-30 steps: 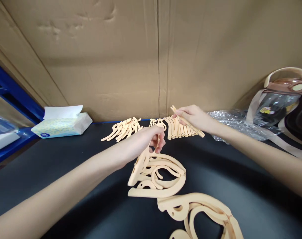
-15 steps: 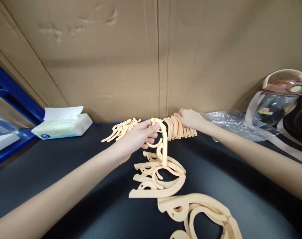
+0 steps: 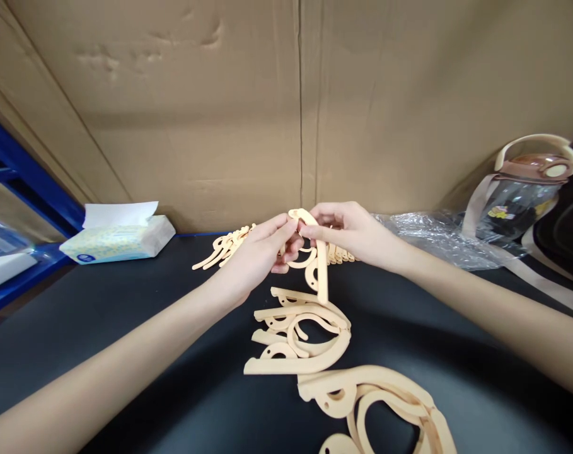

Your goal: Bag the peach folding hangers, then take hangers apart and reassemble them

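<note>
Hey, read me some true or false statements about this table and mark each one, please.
1. The left hand and right hand both hold a curved beige piece. True.
2. A white sheet sticks up from the tissue pack. True.
3. Clear plastic wrap lies by the bottle. True.
4. The tissue pack stands right of the bottle. False: it stands to the left.
5. The left hand rests on the tissue pack. False: it is at the curved beige piece.
</note>
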The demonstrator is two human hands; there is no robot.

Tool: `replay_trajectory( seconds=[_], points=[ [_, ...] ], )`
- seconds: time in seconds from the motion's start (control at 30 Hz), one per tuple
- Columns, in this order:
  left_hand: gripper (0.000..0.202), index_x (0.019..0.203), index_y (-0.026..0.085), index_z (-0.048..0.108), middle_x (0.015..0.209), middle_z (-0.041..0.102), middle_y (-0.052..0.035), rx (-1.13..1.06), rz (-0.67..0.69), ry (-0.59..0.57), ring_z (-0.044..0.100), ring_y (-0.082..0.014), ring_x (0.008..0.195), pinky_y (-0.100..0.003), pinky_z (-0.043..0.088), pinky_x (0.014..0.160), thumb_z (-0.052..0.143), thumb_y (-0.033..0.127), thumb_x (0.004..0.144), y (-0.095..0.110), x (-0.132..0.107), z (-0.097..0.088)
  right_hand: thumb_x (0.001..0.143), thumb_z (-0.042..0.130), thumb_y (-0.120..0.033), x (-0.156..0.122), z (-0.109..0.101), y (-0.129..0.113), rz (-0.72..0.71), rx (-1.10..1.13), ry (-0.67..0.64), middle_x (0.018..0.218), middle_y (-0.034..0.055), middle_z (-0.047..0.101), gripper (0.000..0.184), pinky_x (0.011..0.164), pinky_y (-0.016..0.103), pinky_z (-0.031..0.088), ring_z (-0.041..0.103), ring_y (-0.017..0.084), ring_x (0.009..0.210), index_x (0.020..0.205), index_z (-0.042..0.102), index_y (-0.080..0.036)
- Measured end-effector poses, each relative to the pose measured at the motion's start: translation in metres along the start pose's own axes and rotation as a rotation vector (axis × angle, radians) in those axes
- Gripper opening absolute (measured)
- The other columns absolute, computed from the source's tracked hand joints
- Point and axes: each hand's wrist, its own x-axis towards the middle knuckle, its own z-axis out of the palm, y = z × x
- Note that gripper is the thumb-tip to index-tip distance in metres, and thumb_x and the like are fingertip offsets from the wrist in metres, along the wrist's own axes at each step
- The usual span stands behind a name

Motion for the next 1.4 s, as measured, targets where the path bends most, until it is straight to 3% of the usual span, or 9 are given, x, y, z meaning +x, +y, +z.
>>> replay_trajectory(
  seconds=[0.1,0.17,0.3,0.6,0.7,0.83,0.97,1.13,1.4],
  points=[
    [0.022,0.082,0.016,0.055,0.068,0.048,0.0037,0.089,0.041,0.037,0.034,-0.0037,0.046,-0.01,0.027,0.036,0.044,0.025,0.099,0.004,0.0,-0.005,0.085,0.065,-0.048,-0.001,-0.007,-0.01,-0.002,-0.12,0.125,0.076,0.0028,0.07,0.033,0.063,0.028,0.043,0.061,0.015,0.068,0.091,0.069,-0.015],
    [0.019,0.082,0.014,0.058,0.071,0.055,0.0016,0.14,0.03,0.029,0.039,-0.0041,0.045,-0.012,0.031,0.034,0.05,0.023,0.096,0.005,0.001,-0.009,0.087,0.065,-0.046,-0.002,-0.013,-0.012,-0.038,-0.371,0.189,0.076,0.0022,0.07,0.03,0.062,0.028,0.041,0.059,0.015,0.066,0.093,0.07,-0.017],
    [0.019,0.083,0.014,0.061,0.074,0.062,-0.001,0.196,0.011,-0.01,0.05,-0.0069,0.048,-0.014,0.039,0.035,0.054,0.027,0.095,0.004,0.004,-0.014,0.096,0.055,-0.036,-0.002,-0.019,-0.013,-0.243,-0.896,0.117,0.086,0.0062,0.07,0.025,0.064,0.03,0.038,0.059,0.02,0.084,0.094,0.07,-0.017],
    [0.02,0.082,0.015,0.062,0.077,0.06,0.0003,0.282,0.121,0.026,0.05,-0.0082,0.057,-0.014,0.037,0.039,0.055,0.03,0.093,0.002,0.007,-0.015,0.096,0.056,-0.03,0.0,-0.03,-0.013,-0.237,-0.607,0.051,0.089,0.0031,0.07,0.02,0.067,0.026,0.044,0.061,0.015,0.077,0.103,0.071,-0.017],
    [0.022,0.079,0.015,0.065,0.069,0.054,0.003,0.32,0.148,0.03,0.042,-0.0065,0.054,-0.015,0.033,0.042,0.059,0.034,0.09,0.001,0.006,-0.017,0.1,0.046,-0.021,-0.003,-0.027,-0.012,-0.424,-0.97,0.107,0.094,0.0076,0.07,0.025,0.068,0.029,0.042,0.062,0.019,0.086,0.11,0.069,-0.013],
    [0.026,0.074,0.016,0.064,0.062,0.047,0.0046,0.358,0.154,0.003,0.035,-0.0063,0.051,-0.017,0.025,0.042,0.061,0.037,0.088,0.003,0.004,-0.016,0.101,0.029,-0.007,-0.008,-0.02,-0.01,-0.584,-1.416,0.093,0.08,0.0074,0.068,0.039,0.06,0.031,0.035,0.058,0.018,0.073,0.114,0.065,-0.01],
    [0.028,0.071,0.016,0.061,0.065,0.051,0.0033,0.365,0.095,0.029,0.037,-0.0064,0.048,-0.019,0.027,0.043,0.056,0.037,0.089,0.004,0.005,-0.01,0.094,0.032,0.001,-0.007,-0.011,-0.009,-0.348,-1.472,-0.032,0.079,0.0081,0.066,0.034,0.052,0.031,0.028,0.057,0.017,0.062,0.104,0.064,-0.009],
    [0.026,0.063,0.016,0.061,0.061,0.055,0.0021,0.398,0.076,0.119,0.039,-0.0065,0.042,-0.02,0.031,0.042,0.056,0.028,0.085,-0.007,0.009,-0.005,0.087,0.049,-0.002,-0.006,-0.001,-0.005,-0.053,-1.163,-0.2,0.082,0.0105,0.07,0.019,0.049,0.031,0.019,0.058,0.018,0.058,0.097,0.062,-0.01],
    [0.019,0.071,0.016,0.07,0.066,0.066,0.0,0.474,0.104,0.133,0.048,-0.0082,0.045,-0.021,0.039,0.047,0.063,0.026,0.085,-0.007,0.016,0.01,0.09,0.046,-0.01,0.007,-0.014,0.018,0.153,-0.763,-0.051,0.064,0.0049,0.064,0.017,0.048,0.028,0.027,0.052,0.013,0.047,0.082,0.06,-0.015]
  ],
)
